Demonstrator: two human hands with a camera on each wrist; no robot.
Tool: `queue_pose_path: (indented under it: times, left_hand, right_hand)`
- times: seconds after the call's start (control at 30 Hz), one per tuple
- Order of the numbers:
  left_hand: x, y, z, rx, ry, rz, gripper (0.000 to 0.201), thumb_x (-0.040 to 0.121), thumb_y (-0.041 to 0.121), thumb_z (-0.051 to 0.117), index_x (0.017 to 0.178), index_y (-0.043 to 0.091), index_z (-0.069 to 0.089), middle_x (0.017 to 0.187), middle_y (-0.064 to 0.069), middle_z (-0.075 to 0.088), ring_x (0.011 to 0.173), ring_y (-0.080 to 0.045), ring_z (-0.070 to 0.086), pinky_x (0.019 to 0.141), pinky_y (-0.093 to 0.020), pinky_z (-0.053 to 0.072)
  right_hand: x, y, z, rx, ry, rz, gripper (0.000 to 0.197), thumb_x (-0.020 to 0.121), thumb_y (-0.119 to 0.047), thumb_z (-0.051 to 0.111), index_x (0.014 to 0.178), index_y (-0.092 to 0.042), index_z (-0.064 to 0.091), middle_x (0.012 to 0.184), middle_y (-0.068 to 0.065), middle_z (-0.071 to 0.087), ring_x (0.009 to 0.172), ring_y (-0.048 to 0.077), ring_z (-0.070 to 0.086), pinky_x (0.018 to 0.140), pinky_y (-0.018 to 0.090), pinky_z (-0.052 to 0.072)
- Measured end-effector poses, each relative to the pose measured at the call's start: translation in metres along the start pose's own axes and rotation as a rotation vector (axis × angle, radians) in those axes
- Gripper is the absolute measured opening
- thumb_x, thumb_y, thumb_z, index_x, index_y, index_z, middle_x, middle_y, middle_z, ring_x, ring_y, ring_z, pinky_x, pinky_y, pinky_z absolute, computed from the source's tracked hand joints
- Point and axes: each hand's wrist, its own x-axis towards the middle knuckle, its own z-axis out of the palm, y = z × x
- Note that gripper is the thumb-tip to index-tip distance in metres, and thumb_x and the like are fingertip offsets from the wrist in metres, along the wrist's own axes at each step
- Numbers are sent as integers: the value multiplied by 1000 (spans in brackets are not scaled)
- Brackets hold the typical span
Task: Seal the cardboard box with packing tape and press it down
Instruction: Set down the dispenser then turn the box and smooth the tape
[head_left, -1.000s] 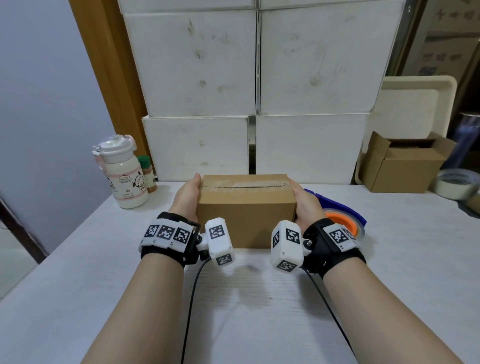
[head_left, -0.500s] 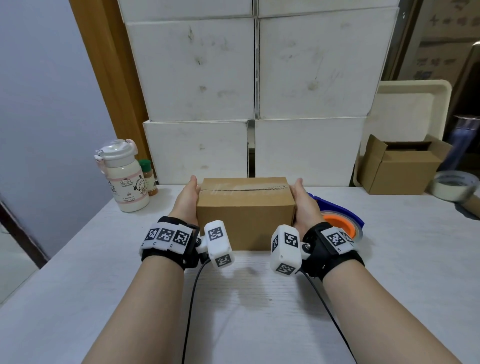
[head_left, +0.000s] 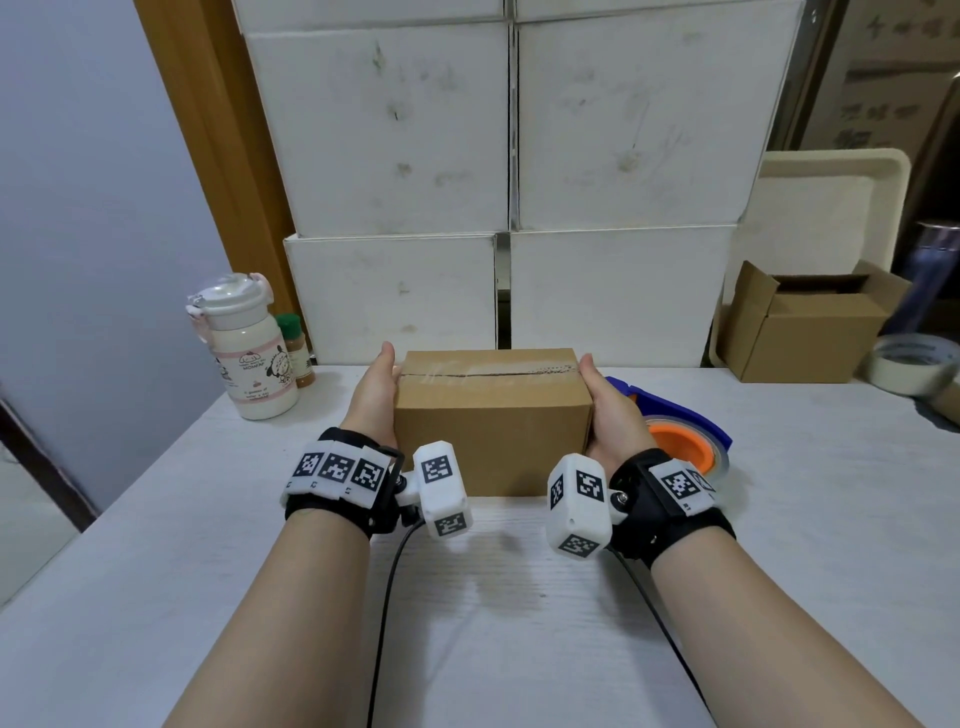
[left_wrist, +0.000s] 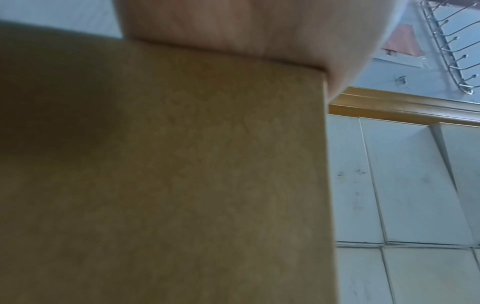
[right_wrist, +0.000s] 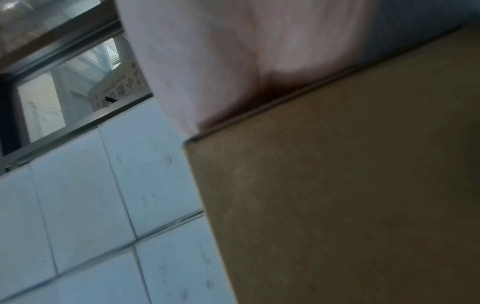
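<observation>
A closed brown cardboard box (head_left: 493, 447) stands on the white table (head_left: 156, 571) straight ahead of me. A strip of clear tape (head_left: 488, 376) runs along its top seam. My left hand (head_left: 371, 400) lies flat against the box's left end, and my right hand (head_left: 613, 410) lies flat against its right end. The thumbs reach up to the top edges. The left wrist view shows the box wall (left_wrist: 182, 174) with the hand (left_wrist: 246, 30) over its upper edge. In the right wrist view the box (right_wrist: 350, 195) and hand (right_wrist: 233, 51) look the same. A blue tape dispenser (head_left: 680, 431) with an orange core lies just right of the box, partly hidden by my right hand.
Stacked white foam boxes (head_left: 509, 156) wall off the back. A white bottle (head_left: 249, 353) and a small jar (head_left: 296, 348) stand at the left. At the far right are an open cardboard box (head_left: 800, 327), a cream tray (head_left: 831, 208) and a tape roll (head_left: 914, 364).
</observation>
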Motion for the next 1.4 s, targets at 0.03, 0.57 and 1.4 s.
queue_pose_path:
  times: [0.03, 0.57, 1.4]
  left_hand:
    - [1, 0, 0, -1, 1, 0, 62, 91, 64, 32, 110, 15, 66, 120, -15, 66, 112, -32, 62, 104, -46, 43]
    - [-8, 39, 11, 807, 130, 46, 70, 92, 61, 37, 137, 8, 45, 137, -10, 53, 125, -32, 50, 108, -37, 37]
    - [-5, 23, 30, 1112, 100, 279, 65, 87, 58, 52, 136, 16, 49, 136, -2, 53, 124, -22, 50, 95, -28, 37]
  right_hand:
    - [-1, -1, -1, 0, -11, 1, 46, 94, -47, 48, 118, -11, 65, 113, 12, 69, 103, 29, 66, 73, 39, 59]
    - [1, -62, 28, -827, 53, -89, 78, 84, -67, 44, 140, -13, 42, 144, 8, 45, 128, 27, 45, 105, 39, 37]
    - [2, -40, 46, -1184, 103, -195, 62, 89, -53, 47, 135, -11, 46, 137, 9, 51, 123, 27, 50, 94, 34, 40]
